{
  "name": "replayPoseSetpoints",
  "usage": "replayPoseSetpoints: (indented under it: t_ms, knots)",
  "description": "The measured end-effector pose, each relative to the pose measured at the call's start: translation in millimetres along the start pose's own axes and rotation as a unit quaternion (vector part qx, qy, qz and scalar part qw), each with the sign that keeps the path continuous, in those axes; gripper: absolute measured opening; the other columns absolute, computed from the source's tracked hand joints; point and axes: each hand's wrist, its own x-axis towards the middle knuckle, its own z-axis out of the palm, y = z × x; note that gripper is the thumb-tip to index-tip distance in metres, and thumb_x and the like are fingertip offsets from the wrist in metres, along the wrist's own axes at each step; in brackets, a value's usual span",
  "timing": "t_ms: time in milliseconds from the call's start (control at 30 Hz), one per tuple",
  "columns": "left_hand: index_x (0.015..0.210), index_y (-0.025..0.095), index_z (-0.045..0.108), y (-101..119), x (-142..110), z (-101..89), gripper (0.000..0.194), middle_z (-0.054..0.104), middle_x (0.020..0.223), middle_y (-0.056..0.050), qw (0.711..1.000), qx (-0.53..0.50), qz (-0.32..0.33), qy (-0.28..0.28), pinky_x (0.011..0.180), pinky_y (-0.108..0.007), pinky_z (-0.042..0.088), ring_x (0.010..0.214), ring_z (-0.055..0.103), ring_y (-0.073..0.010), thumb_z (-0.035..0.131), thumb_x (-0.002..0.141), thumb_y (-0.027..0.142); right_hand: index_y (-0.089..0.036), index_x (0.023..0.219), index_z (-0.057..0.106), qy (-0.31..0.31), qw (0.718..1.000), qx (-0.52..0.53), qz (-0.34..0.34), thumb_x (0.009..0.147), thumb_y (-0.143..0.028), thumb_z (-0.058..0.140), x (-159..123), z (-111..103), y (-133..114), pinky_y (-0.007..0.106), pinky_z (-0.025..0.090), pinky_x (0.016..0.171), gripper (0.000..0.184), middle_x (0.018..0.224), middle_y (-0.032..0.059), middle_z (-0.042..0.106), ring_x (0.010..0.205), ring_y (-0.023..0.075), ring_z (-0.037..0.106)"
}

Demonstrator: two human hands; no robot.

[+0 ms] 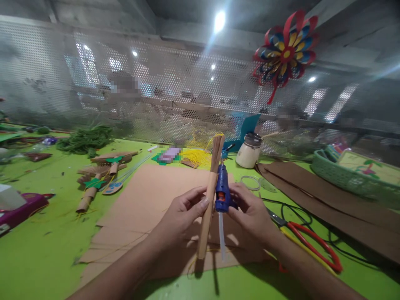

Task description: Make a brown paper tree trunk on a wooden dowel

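My left hand [189, 208] pinches a long roll of brown paper [208, 208] around its middle; the roll's upper end is pleated, with yellow string at the tip. In my right hand [250, 208] is a blue hot glue gun [223, 187], its nozzle pointing up and away. A clear glue stick [221, 233] sticks out of its back end. Roll and gun are side by side, close together, above a stack of brown paper sheets [146, 196]. Whether the nozzle touches the roll I cannot tell.
Red-handled scissors [315, 243] and a black cord lie at right, near dark brown sheets [293, 179] and a green basket [343, 173]. A lidded jar [248, 152] stands behind. Paper figures [93, 183], green strands [86, 139] and a purple object [23, 208] are at left.
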Motion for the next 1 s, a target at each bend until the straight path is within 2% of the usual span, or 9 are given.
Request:
replayPoseSetpoints:
  t_ms: [200, 433, 767, 1000]
  knots:
    - [0.114, 0.02, 0.071, 2.1, -1.5, 0.1, 0.039, 0.069, 0.09, -0.005, 0.999, 0.05, 0.01, 0.013, 0.086, -0.033, 0.047, 0.086, 0.06, -0.0198, 0.073, 0.077, 0.034, -0.019, 0.105, 0.062, 0.023, 0.998, -0.056, -0.024, 0.075, -0.008, 0.057, -4.0, -1.1, 0.2, 0.034, 0.049, 0.081, 0.032, 0.101, 0.0067, 0.06, 0.094, 0.02, 0.058]
    - [0.111, 0.016, 0.071, 0.3, 0.8, -3.6, 0.046, 0.068, 0.082, -0.005, 0.997, 0.076, 0.002, 0.005, 0.079, -0.033, 0.048, 0.082, 0.06, -0.0208, 0.074, 0.074, 0.042, -0.017, 0.106, 0.062, 0.019, 0.993, -0.109, -0.041, 0.076, -0.006, 0.058, -7.1, -3.6, -2.4, 0.032, 0.049, 0.082, 0.033, 0.102, 0.007, 0.06, 0.094, 0.0197, 0.057]
    - [0.112, 0.008, 0.069, 8.3, -0.8, -4.0, 0.05, 0.071, 0.09, -0.01, 0.988, 0.153, 0.009, -0.027, 0.081, -0.033, 0.048, 0.092, 0.062, -0.0257, 0.067, 0.077, 0.044, -0.018, 0.11, 0.058, 0.02, 0.986, -0.143, -0.087, 0.079, -0.006, 0.057, -11.1, -7.4, 2.1, 0.032, 0.049, 0.084, 0.033, 0.107, 0.0086, 0.059, 0.098, 0.02, 0.057]
    - [0.109, 0.011, 0.071, 9.6, 3.1, -10.2, 0.046, 0.074, 0.093, -0.01, 0.983, 0.174, 0.016, -0.053, 0.079, -0.033, 0.051, 0.091, 0.064, -0.0261, 0.067, 0.077, 0.045, -0.019, 0.112, 0.058, 0.007, 0.985, -0.152, -0.087, 0.079, -0.006, 0.057, -13.0, -9.5, 1.2, 0.033, 0.051, 0.082, 0.036, 0.108, 0.009, 0.059, 0.098, 0.0208, 0.058]
